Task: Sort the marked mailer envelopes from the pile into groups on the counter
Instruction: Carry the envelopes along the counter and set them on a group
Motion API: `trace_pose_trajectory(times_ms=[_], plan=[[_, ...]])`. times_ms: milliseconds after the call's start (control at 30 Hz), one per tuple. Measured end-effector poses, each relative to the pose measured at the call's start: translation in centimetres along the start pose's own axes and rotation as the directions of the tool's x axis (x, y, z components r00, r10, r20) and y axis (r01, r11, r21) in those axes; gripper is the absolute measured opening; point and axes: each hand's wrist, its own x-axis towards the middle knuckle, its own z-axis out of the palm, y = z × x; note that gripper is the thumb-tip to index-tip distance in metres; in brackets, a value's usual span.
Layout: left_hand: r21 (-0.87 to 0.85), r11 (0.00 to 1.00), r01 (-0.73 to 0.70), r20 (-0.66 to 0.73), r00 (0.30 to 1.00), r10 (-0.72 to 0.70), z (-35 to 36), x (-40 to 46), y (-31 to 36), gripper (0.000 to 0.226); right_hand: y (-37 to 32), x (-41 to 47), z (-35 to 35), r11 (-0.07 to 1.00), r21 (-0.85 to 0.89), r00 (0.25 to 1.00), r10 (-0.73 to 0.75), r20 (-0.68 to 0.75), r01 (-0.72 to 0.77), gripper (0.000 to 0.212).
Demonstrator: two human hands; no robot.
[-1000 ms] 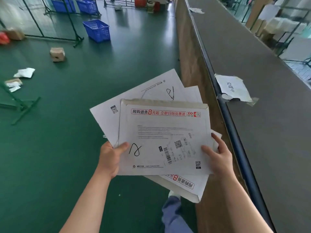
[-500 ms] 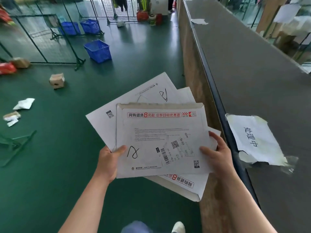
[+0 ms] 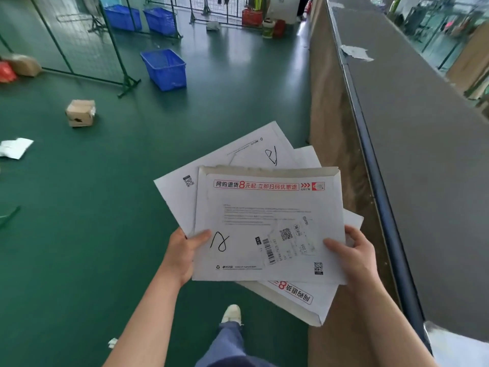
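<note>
The person is holding a fanned stack of white mailer envelopes (image 3: 267, 223) in both hands, out in front of the body and over the green floor (image 3: 79, 234), just beside the near left edge of the long grey tabletop (image 3: 423, 154) and not touching it. The left hand (image 3: 185, 254) is gripping the stack's lower left edge, its thumb lying on the face of the top envelope (image 3: 270, 215) next to a black handwritten mark (image 3: 220, 241); the grip is clamped on the stack. The right hand (image 3: 354, 256) is pinching the lower right edge, thumb on top and fingers curled behind, likewise clamped on the envelopes. The top envelope is showing a red printed banner along its upper edge and a shipping label with barcode near its lower right. Behind it, a second envelope (image 3: 238, 154) is sticking out towards the upper left with its own handwritten mark, and another (image 3: 299, 300) is poking out below. A scrap of white paper (image 3: 356, 53) is lying at the tabletop's left edge, well away. Blue baskets (image 3: 165, 68) and a small cardboard box (image 3: 80, 112) are sitting on the floor.
</note>
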Motion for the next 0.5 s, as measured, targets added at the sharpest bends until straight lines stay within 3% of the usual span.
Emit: trace_pose_trajectory(times_ms=[233,400,500], plan=[[0.002,0.999,-0.053,0.090,0.995,0.053,5.1,15.4,10.9,0.038,-8.2,15.2,5.2,0.999,0.038,0.999,-0.009,-0.048,0.011,0.033],[0.220,0.976,0.007,0.308,0.948,-0.076,10.0,26.5,13.7,0.096,-10.6,27.7,5.4,0.998,0.068,0.990,0.010,-0.141,0.000,0.034],[0.258,0.966,0.027,0.357,0.926,-0.121,15.0,33.5,14.1,0.089,-11.2,35.3,4.6,0.997,0.070,0.981,-0.001,-0.192,0.015,0.034]])
